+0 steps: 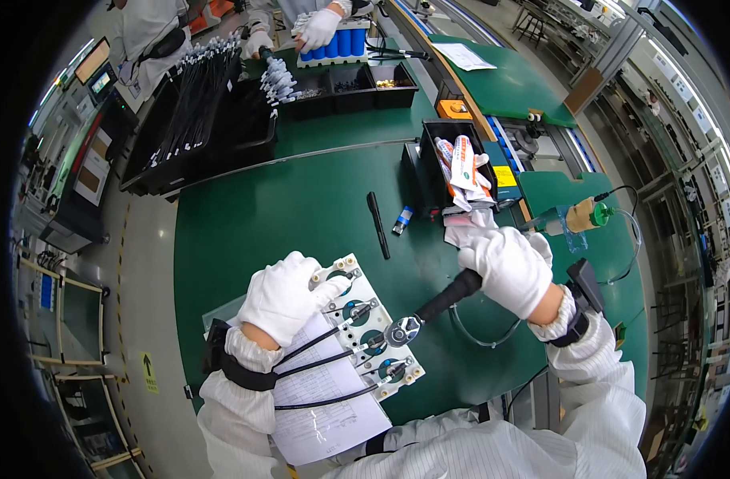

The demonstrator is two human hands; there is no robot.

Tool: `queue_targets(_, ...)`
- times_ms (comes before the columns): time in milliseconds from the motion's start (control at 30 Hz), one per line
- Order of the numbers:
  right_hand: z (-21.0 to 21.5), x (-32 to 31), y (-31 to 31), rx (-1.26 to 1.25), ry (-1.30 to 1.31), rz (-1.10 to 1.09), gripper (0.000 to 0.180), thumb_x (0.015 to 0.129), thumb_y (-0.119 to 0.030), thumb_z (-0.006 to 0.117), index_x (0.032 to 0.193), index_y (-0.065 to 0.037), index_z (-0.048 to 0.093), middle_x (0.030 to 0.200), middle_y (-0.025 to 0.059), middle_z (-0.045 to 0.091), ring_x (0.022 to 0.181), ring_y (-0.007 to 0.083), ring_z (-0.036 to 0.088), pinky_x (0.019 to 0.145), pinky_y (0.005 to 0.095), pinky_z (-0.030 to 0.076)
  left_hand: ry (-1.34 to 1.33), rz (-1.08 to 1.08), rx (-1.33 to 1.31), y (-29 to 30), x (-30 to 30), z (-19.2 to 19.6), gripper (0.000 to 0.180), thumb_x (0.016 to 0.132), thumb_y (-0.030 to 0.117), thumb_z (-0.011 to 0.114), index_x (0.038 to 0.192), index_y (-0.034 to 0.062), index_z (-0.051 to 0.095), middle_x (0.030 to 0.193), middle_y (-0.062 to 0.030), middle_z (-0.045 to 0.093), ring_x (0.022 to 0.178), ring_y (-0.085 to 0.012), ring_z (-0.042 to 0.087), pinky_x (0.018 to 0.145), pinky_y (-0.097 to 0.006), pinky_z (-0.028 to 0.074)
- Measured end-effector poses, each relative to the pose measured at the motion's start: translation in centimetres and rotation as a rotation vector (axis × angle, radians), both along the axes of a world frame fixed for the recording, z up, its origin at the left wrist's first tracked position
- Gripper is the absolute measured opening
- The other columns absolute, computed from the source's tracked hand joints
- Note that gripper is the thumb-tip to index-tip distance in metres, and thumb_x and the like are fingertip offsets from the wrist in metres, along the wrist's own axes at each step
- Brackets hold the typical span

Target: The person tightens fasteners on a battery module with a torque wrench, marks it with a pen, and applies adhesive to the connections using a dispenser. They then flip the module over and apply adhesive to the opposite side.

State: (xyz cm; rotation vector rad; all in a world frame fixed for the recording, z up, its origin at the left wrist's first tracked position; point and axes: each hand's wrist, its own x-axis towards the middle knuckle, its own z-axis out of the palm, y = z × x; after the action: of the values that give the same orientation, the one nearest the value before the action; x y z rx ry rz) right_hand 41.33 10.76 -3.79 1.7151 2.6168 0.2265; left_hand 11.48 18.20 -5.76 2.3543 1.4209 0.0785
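In front of me lies a module with a white end plate [350, 267] and blue round cells set in it. Three black cables [326, 360] run from its terminals toward my left forearm. My left hand [281, 297], in a white glove, is closed on the module's far left end, its thumb stretched over the plate. My right hand [508, 270], gloved too, grips the black-wrapped handle of a ratchet wrench [440, 302]. The wrench's round metal head sits over a terminal on the plate's right side; its contact with the fastener is hidden. Printed sheets [321, 427] lie beside the module, under the cables.
A black marker [377, 226] and a small blue-labelled item [402, 220] lie beyond the module. A black bin [429, 160] holds white-and-orange tubes. Farther off stand trays of cables [191, 112] and small parts [345, 85]. A co-worker's gloved hands [320, 30] touch another blue-celled module.
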Motion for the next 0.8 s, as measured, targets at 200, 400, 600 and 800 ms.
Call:
queue_targets(200,1.2,-0.9,-6.7,-0.368,0.215,-0.221,0.007,0.075,-0.017,0.061,0.08,-0.012,0.06,0.057,0.0088,0.056,0.052,0.0301,0.06,0.053,0.0409,0.048,0.017,-0.002,-0.013,0.0,-0.2,0.1,0.049,0.085,0.053,0.056,0.089,0.0054,0.067,0.085,-0.0128,0.06,0.077,-0.0296,0.063,0.071,-0.04,0.05)
queue_targets(400,0.9,-1.2,-4.5,-0.115,-0.014,-0.2,0.002,0.079,-0.015,0.057,0.078,-0.014,0.056,0.065,0.0031,0.054,0.067,0.0234,0.058,0.062,0.0378,0.044,0.044,-0.006,-0.01,0.0,-0.1,0.4,0.05,0.086,0.054,0.055,0.089,0.0053,0.067,0.086,-0.0132,0.06,0.079,-0.0303,0.062,0.072,-0.04,0.05)
queue_targets(600,-1.8,-1.1,1.7,0.203,0.001,-0.035,0.004,0.074,-0.011,0.058,0.078,-0.014,0.059,0.08,0.0066,0.056,0.087,0.0255,0.058,0.078,0.0363,0.044,0.006,-0.002,0.024,-0.3,0.5,-0.2,0.046,0.084,0.051,0.058,0.084,0.0052,0.066,0.085,-0.0142,0.059,0.077,-0.0337,0.062,0.07,-0.041,0.049)
queue_targets(800,0.2,-0.8,-3.4,-0.03,-0.04,-0.13,0.006,0.075,-0.016,0.06,0.077,-0.013,0.056,0.068,0.0064,0.056,0.07,0.0262,0.06,0.062,0.0373,0.044,0.011,0.016,0.011,-0.1,0.0,0.0,0.045,0.084,0.05,0.059,0.085,0.0054,0.066,0.085,-0.0143,0.059,0.077,-0.0336,0.062,0.071,-0.041,0.049)
